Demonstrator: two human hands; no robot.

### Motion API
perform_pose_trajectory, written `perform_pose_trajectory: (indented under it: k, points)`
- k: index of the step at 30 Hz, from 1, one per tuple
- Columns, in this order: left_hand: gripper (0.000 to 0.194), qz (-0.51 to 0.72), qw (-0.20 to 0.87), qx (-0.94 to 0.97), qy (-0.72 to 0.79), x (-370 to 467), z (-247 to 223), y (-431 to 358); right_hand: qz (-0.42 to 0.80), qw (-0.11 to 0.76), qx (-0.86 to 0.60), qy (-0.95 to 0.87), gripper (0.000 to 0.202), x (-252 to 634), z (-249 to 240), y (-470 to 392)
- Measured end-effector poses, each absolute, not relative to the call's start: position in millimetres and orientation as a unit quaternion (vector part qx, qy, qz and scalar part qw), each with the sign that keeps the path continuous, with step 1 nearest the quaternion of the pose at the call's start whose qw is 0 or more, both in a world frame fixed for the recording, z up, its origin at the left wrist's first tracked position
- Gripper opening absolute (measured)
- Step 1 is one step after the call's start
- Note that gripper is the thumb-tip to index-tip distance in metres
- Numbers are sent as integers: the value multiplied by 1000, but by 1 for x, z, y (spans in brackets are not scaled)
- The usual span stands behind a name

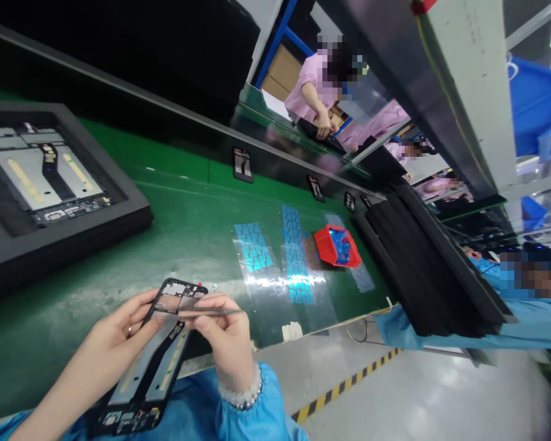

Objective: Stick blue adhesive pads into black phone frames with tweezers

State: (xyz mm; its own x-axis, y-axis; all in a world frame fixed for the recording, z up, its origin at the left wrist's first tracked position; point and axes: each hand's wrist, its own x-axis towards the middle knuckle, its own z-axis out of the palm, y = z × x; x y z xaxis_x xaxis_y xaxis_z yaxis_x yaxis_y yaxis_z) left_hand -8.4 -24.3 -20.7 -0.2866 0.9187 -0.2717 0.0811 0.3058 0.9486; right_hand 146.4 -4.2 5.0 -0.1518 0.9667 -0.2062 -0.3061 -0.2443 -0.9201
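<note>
An opened phone (pixel 158 361), its inner parts showing, is tilted over the bench's front edge at the lower middle. My left hand (pixel 126 327) is closed on its left side near the top, thumb lying across the frame. Thin metal tweezers (pixel 211 312) are pinched in my right hand (pixel 224 334), their tips over the upper part of the phone by a copper-coloured area. Whatever the tips may hold is too small to tell. To the right, clear sheets carry blue stickers (pixel 253 246) and more blue stickers (pixel 296 257).
A black foam tray (pixel 138 208) with another opened device is at the left. A red box (pixel 322 246) with blue pieces stands right of the sheets, before stacked black trays (pixel 422 263). Small phones (pixel 243 165) lie along the far rail. A person in pink (pixel 310 82) works beyond.
</note>
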Motion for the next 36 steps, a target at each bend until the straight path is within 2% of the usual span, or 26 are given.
perform_pose_trajectory:
  k: [3, 5, 14, 18, 36]
  points:
    - [72, 456, 536, 311, 639, -10, -25, -25, 573, 525, -462, -427, 11, 146, 4, -4]
    - [68, 461, 555, 285, 631, -11, -26, -25, 556, 522, -480, -434, 11, 144, 2, -5]
    - [69, 453, 553, 260, 649, -12, -27, -25, 492, 509, -515, -483, 10, 136, -9, -7]
    - [63, 468, 560, 269, 629, -11, -25, -25, 468, 509, -517, -505, 9, 137, -6, -7]
    - [66, 467, 566, 250, 631, -12, -27, -28, 470, 485, -542, -500, 12, 136, -7, -10]
